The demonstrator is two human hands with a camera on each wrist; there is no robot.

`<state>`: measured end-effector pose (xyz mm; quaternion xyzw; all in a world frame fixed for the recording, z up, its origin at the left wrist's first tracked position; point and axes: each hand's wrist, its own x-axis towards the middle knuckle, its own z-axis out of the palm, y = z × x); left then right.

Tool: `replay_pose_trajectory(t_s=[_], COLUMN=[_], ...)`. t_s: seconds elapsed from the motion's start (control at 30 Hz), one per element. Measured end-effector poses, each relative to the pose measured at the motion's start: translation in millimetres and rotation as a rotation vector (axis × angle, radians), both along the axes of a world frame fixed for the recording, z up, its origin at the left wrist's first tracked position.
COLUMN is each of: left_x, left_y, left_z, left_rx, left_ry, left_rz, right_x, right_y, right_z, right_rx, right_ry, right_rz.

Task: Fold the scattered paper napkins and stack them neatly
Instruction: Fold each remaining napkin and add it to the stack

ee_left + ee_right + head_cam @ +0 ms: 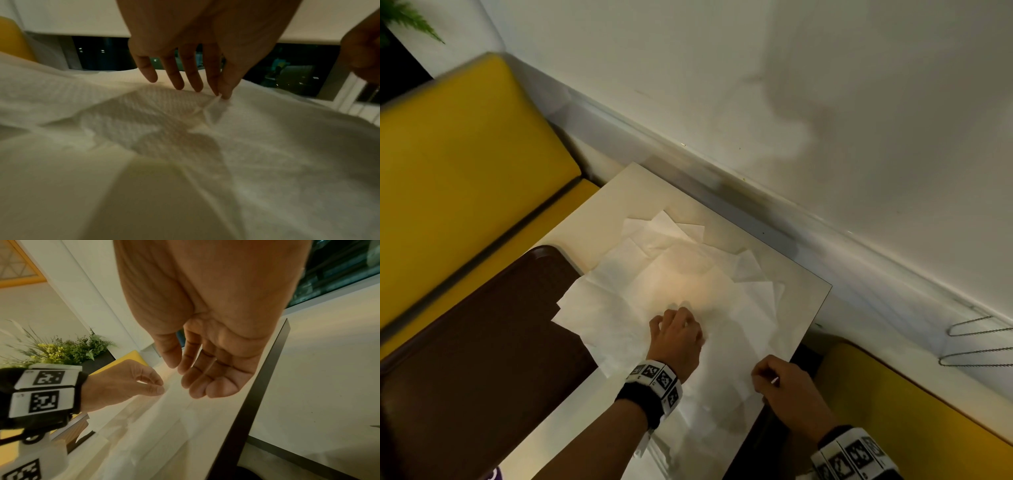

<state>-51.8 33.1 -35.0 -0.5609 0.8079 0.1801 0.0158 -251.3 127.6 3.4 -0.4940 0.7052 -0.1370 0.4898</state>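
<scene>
Several white paper napkins [619, 308] lie unfolded and overlapping across the white table [626, 185]. My left hand [681, 318] hovers over the middle of the pile. In the left wrist view its thumb and forefinger [221, 95] pinch a small ridge of the top napkin [144, 116], and the other fingers point down at the paper. My right hand [767, 380] hangs near the table's right edge, above the napkins. The right wrist view shows its fingers [197, 386] loosely curled and holding nothing.
A dark brown tray [482, 342] lies on the table's left side, partly under the napkins. Yellow bench seats [465, 154] stand left and right [911, 428] of the table. A white wall [756, 85] runs along the far side. A potted plant [61, 350] stands beyond the left bench.
</scene>
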Motion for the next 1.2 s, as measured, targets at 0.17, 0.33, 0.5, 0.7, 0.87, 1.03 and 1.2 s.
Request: replay_pose_trajectory(t_s=[0.17, 0.33, 0.5, 0.7, 0.87, 1.03, 1.2], left_x=[17, 58, 101, 129, 156, 185, 208], left_y=[-6, 5, 15, 42, 66, 81, 92], left_z=[35, 96, 150, 185, 198, 203, 202], left_rx=[0.098, 0.361, 0.259, -0.05, -0.079, -0.097, -0.124], left_ry=[0.526, 0.929, 0.762, 0.515, 0.51, 0.571, 0.634], left_rz=[0.191, 0.313, 0.157, -0.077, -0.04, 0.026, 0.169], right_x=[0, 10, 48, 123, 142, 144, 135], right_y=[-16, -58, -97, -96, -84, -71, -62], right_z=[9, 60, 136, 151, 148, 154, 152], right_rx=[-0.036, -0.383, -0.76, -0.604, -0.595, -0.514, -0.536], right_ry=[-0.036, -0.048, 0.209, 0.306, 0.208, 0.101, 0.009], right_rz=[-0.134, -0.159, 0.601, 1.111, 1.099, 1.016, 0.84])
